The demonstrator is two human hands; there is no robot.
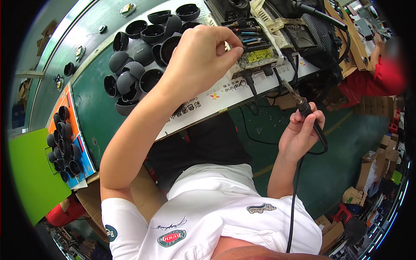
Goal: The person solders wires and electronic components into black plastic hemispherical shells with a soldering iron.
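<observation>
The soldering iron [305,109] has a smooth black plastic handle and a metal tip [291,88] that looks dull and dirty. Its cord [295,203] looks smooth and rubbery. The round shells [126,82] look like plastic, matt outside but shiny inside. The sponge [258,56] looks rough and bumpy. The desk [93,117] is smooth, with a flat papery sheet [203,112] on it. The shirt [208,203] is creased cloth, and the box [145,195] is dull cardboard.
</observation>
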